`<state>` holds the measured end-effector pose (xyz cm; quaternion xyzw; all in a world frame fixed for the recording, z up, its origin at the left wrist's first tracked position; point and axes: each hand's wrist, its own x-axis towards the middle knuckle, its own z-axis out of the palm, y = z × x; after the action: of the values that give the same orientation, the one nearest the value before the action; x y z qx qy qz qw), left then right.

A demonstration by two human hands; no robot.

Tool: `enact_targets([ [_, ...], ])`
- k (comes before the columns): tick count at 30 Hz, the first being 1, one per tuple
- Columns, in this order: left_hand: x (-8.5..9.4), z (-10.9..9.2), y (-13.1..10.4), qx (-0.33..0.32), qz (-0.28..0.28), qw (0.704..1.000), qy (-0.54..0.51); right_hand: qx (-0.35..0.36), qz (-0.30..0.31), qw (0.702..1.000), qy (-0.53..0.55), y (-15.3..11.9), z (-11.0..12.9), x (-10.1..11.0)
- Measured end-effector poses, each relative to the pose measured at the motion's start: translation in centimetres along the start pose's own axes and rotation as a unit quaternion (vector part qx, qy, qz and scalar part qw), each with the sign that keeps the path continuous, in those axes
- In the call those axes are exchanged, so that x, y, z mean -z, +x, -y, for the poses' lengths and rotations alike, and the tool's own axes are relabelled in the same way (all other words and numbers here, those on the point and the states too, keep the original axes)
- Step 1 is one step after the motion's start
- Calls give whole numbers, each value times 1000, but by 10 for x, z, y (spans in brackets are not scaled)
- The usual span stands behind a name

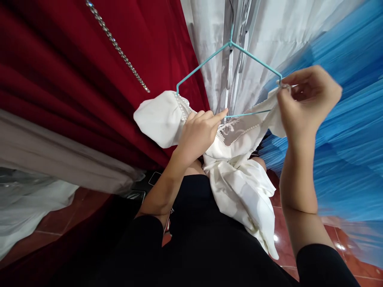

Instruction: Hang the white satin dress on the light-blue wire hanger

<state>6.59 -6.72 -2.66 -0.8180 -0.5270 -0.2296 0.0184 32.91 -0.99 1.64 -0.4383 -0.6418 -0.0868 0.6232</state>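
Note:
A white garment (239, 191) with pearl-beaded edging hangs from a light blue wire hanger (206, 61), its lower part bunched and twisted over the lap. My left hand (199, 133) lies at the garment's neckline near the hanger's bottom bar, index finger stretched out to the right; the other fingers rest against the white fabric. At the hanger's right corner my right hand (308, 95) pinches the beaded shoulder edge between thumb and forefinger. A puffed white sleeve (158, 119) spreads out at the left.
Red cloth (149, 40) with a rhinestone strip (119, 50) hangs at the left. White drapes and a metal rail (229, 79) stand behind the hanger. Blue pleated tulle (350, 139) fills the right side. Beige cloth (60, 147) hangs lower left above a red tiled floor (284, 231).

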Motion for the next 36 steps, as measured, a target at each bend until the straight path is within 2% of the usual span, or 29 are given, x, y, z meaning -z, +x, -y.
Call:
enact_targets([
  [2,-3,3,-1,-5,-14,1000,2,12,5,999,35,-14,12,-5],
  [4,-5,7,-2,-14,-23,1000,-1,56,-1,996,65,-30,22,-8],
  [5,-6,8,-2,-18,-26,999,-3,73,15,995,73,-40,26,-11],
  [7,-8,9,-4,-23,-36,999,-10,66,107,989,72,-61,32,-18],
  [9,-11,7,-7,-34,-55,997,-35,16,205,977,60,-85,32,-28],
  [10,-12,6,-9,-42,-72,995,-57,-9,226,973,53,-96,31,-33],
  [12,-13,6,-14,-39,-130,985,-107,-40,210,976,49,-114,29,-41],
  [14,-13,12,-18,-2,-221,967,-127,-55,167,982,62,-125,29,-46],
  [17,-10,35,-17,53,-324,940,-92,-74,133,984,93,-128,33,-53],
  [20,-7,64,-5,46,-336,937,-85,-76,133,984,94,-126,38,-56],
  [22,-4,78,7,43,-320,941,-104,-68,130,986,80,-125,37,-56],
  [25,3,94,22,71,-292,945,-131,-59,111,989,73,-120,30,-53],
  [26,6,99,25,81,-305,939,-139,-55,105,990,76,-118,28,-52],
  [28,12,109,24,84,-381,908,-155,-49,101,991,78,-113,23,-52],
  [31,16,121,5,80,-508,842,-166,-48,113,990,68,-107,22,-54],
  [33,8,121,-18,105,-526,830,-153,-54,120,988,75,-107,23,-55],
  [36,-22,102,-54,155,-504,840,-127,-58,122,987,93,-108,26,-56],
])
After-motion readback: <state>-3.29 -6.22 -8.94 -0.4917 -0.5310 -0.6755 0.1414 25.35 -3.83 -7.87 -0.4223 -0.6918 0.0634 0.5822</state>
